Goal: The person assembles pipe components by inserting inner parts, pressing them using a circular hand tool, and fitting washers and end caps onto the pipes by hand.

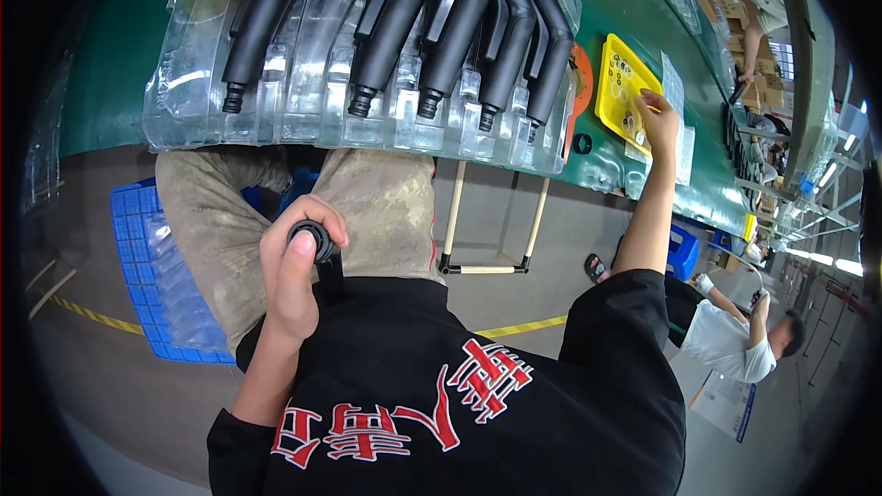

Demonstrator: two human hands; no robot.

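Fingers of your left hand (296,266) wrap a matte black, round-ended plastic part (312,241) over your lap. Your right hand (658,119) reaches into the glossy yellow tray (608,83) at the green worktop's (129,46) right edge; its grip is hidden.

Black tube part (314,241), round end up, seemingly ringed, over lap
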